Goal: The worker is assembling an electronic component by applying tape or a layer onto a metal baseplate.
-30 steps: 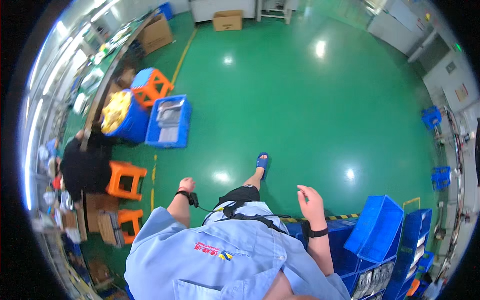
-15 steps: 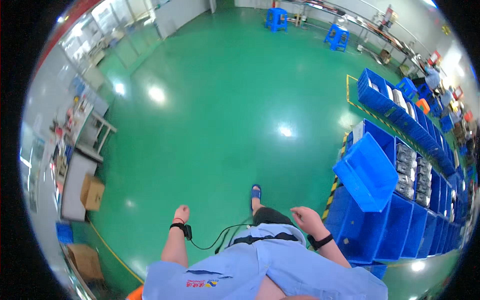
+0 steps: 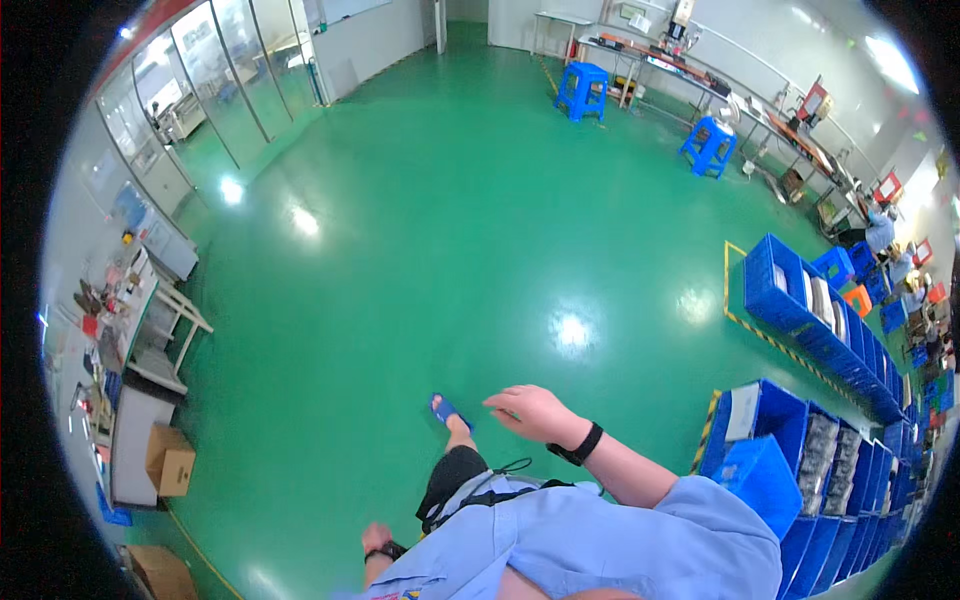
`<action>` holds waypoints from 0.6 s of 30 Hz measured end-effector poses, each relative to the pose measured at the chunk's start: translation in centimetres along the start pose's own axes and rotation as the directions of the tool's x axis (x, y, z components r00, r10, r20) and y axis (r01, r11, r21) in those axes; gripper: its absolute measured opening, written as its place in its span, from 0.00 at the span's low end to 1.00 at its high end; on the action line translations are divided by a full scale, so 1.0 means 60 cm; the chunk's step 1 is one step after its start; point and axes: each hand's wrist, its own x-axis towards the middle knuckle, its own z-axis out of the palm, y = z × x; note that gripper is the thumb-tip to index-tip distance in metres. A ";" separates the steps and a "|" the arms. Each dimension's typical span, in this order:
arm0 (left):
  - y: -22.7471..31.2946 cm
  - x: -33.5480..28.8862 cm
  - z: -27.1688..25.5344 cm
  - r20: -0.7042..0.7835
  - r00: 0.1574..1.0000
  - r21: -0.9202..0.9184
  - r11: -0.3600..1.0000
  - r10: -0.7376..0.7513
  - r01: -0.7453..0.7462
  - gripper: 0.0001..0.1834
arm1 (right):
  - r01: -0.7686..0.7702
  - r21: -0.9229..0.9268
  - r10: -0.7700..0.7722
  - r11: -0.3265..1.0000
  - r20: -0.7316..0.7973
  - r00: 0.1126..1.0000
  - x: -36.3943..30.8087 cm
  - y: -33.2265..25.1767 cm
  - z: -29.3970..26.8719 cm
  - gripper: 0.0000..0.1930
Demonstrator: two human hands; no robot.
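L hand (image 3: 377, 537), your 7 o'clock: blurred, can't tell finger spread or hold. Blue slipper (image 3: 453, 415) approx. 6 o'clock. R hand (image 3: 532, 411), 5 o'clock: fingers loosely extended, nothing seen held. Tilted blue bin (image 3: 762, 485), 4 o'clock.

Glossy floor (image 3: 400, 260), probably plastic bins (image 3: 757, 482).

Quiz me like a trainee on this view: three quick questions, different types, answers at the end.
1. True or false: the right hand is gripping a stool.
2. What colour is the sandal? A) red B) blue C) white
3. Which hand is nearer the blue bins?

Key: 1. False, it looks empty. 2. B. 3. The right hand.
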 end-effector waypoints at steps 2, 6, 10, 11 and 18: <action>0.150 0.125 -0.020 -0.316 0.155 -0.032 0.173 -0.936 0.984 0.13 | 0.003 -0.073 0.000 0.997 0.041 0.999 0.128 0.079 -0.011 0.11; 0.122 0.353 -0.201 -0.282 0.594 0.125 0.585 -0.753 0.801 0.13 | -0.069 -0.096 0.081 0.993 0.127 0.989 0.338 0.188 -0.031 0.11; 0.115 0.753 -0.581 -0.071 0.955 0.278 0.914 -0.289 0.297 0.14 | -0.218 0.035 0.215 0.975 0.069 0.974 0.494 0.290 -0.110 0.12; 0.131 0.804 -0.615 0.012 0.992 0.310 0.944 -0.125 0.115 0.15 | -0.292 0.032 0.290 0.956 0.039 0.956 0.527 0.312 -0.139 0.12; 0.353 1.307 -1.390 -0.681 0.634 -0.731 0.281 -0.367 -0.622 0.14 | -0.506 -0.014 0.497 0.863 -0.156 0.853 0.841 0.608 -0.278 0.10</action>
